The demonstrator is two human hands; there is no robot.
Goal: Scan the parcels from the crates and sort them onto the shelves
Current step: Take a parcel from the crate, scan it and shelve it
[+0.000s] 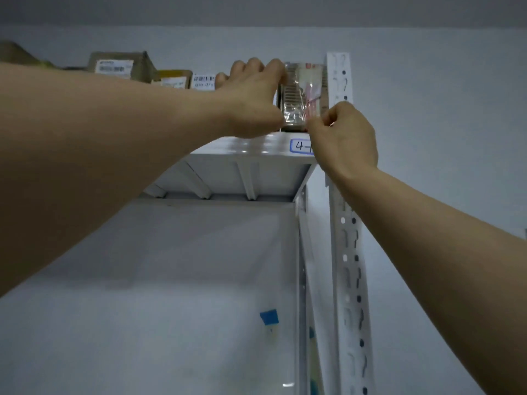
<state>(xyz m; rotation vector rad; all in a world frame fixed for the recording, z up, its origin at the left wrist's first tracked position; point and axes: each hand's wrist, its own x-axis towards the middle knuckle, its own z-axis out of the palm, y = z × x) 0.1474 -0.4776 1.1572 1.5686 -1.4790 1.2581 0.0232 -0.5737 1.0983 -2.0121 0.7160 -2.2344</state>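
both arms stretched up & fwd, forearms bare. l hand (pixel 253 98) has fingers curled over the parcel (pixel 302 92) top-left edge, thumb lower down. r hand (pixel 345 135) sits lower, thumb + index pinching its bottom-right corner.

Up on the top shelf (pixel 251 149), the wrapped parcel (pixel 302 95) has the perforated upright post (pixel 338 78) just beside it at 3 o'clock. The left hand (pixel 253 101) fills its 9 o'clock side, with a row of labelled boxes (pixel 119 65) crowding the shelf beyond. The right hand (pixel 345 135) blocks 5 o'clock. There is open air at 12 o'clock, and open room under the shelf at 6 o'clock.
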